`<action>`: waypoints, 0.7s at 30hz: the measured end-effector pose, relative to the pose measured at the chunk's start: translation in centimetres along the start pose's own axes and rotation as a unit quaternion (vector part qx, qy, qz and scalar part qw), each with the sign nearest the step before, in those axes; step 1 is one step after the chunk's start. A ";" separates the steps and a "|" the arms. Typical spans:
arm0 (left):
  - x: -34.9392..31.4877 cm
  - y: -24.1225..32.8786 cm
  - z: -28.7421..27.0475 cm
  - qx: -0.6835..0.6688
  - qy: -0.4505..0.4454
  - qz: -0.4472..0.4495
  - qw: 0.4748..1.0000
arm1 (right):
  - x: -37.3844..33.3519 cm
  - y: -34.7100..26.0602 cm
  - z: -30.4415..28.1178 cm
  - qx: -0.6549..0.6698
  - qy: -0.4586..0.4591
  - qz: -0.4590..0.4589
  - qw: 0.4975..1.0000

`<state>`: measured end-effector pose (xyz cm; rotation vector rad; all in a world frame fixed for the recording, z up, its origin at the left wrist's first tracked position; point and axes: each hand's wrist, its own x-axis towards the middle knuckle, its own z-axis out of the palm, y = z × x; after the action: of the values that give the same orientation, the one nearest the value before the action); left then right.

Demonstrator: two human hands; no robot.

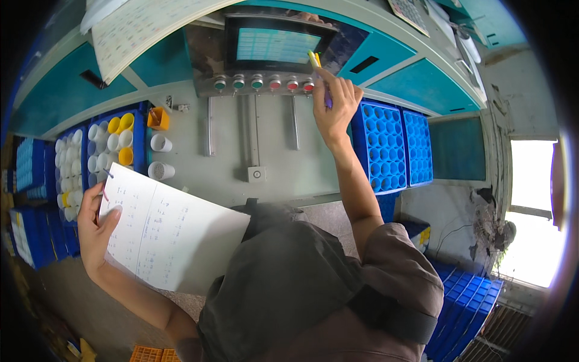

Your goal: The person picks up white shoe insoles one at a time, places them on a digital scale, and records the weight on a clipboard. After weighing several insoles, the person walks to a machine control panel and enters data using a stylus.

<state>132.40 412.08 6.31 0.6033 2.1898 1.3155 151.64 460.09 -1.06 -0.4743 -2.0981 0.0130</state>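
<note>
My left hand (96, 232) grips the left edge of a white notepad (175, 241), thumb on top of the page. Handwritten columns in blue cover much of the sheet. Stretched out at the upper right, my right hand (335, 108) is closed round a pen (313, 59) with a green end. Yellow and purple parts show beside it; whether these belong to a second pen I cannot tell. The pen's green end is by the right side of a lit touch screen (274, 45); contact is unclear. Below the screen runs a row of green and red push buttons (257, 81).
Blue crates (145, 142) of white and yellow cups stand left. Two white cups (161, 143) and an orange box (158, 118) sit on the grey worktop (235, 163). Blue racks (384, 145) of round holders lie right, with stacked blue crates (461, 308) on the floor.
</note>
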 end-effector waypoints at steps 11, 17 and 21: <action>0.1 0.6 0.3 -0.007 0.009 -0.008 1.000 | 0.6 -0.5 0.7 0.025 0.006 -0.020 0.999; 0.0 0.6 0.4 -0.013 0.020 -0.007 1.000 | -0.8 0.0 0.7 0.017 -0.008 -0.011 1.000; 0.1 0.3 0.4 -0.006 0.020 -0.015 1.000 | -0.6 -0.8 1.0 0.054 -0.025 -0.027 0.998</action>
<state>132.58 412.52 6.44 0.5421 2.2137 1.3350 150.86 459.34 -1.95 -0.3546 -2.1454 0.1059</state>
